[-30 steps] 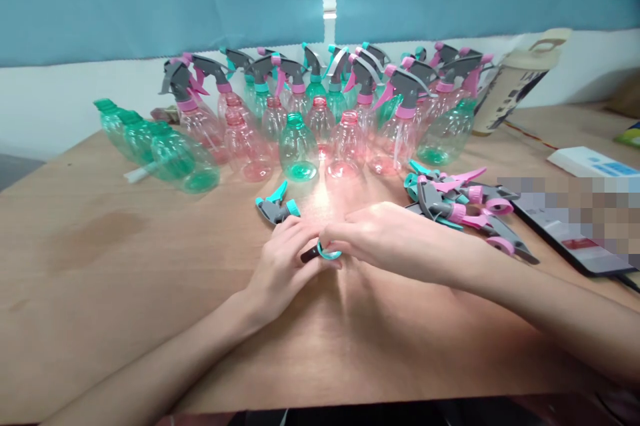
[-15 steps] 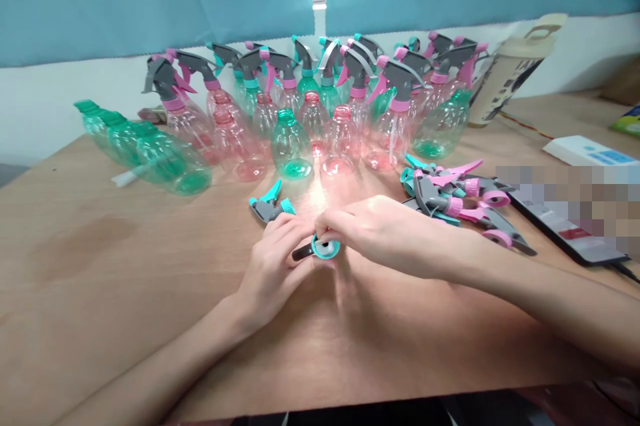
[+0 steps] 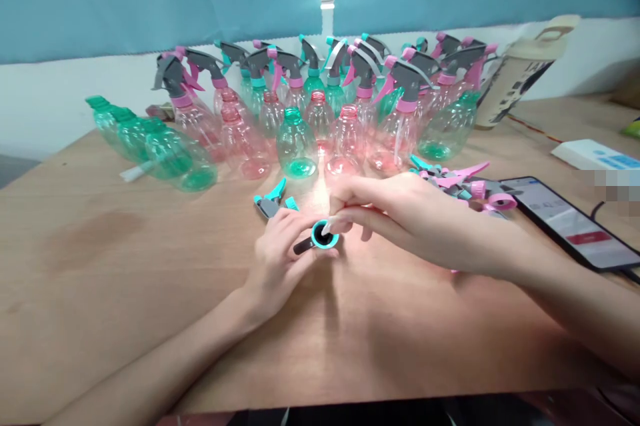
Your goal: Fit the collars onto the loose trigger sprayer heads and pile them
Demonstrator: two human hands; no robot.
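Note:
My left hand (image 3: 275, 256) is closed around a trigger spray head (image 3: 303, 246), its turquoise collar facing up toward me and dark inside. My right hand (image 3: 385, 213) is pinched at the collar's rim, thumb and forefinger together. A small whitish bit shows at those fingertips; whether it is a nail or a separate part I cannot tell. Just beyond my left fingers lies another grey and turquoise spray head (image 3: 270, 203) on the table. Partly hidden behind my right hand is a pile of grey, pink and turquoise spray heads (image 3: 463, 179).
Across the back stand several clear bottles, such as a green one (image 3: 296, 146) and a pink one (image 3: 345, 139), some capped with spray heads. Green bottles (image 3: 187, 159) lean at the left. A phone (image 3: 575, 223), a white box (image 3: 595, 154) and a cream tumbler (image 3: 520, 73) are at the right.
My right hand has lifted slightly and turned at the collar. White showed inside the collar before; now it looks dark. The view has shifted a little, and my left hand keeps its hold.

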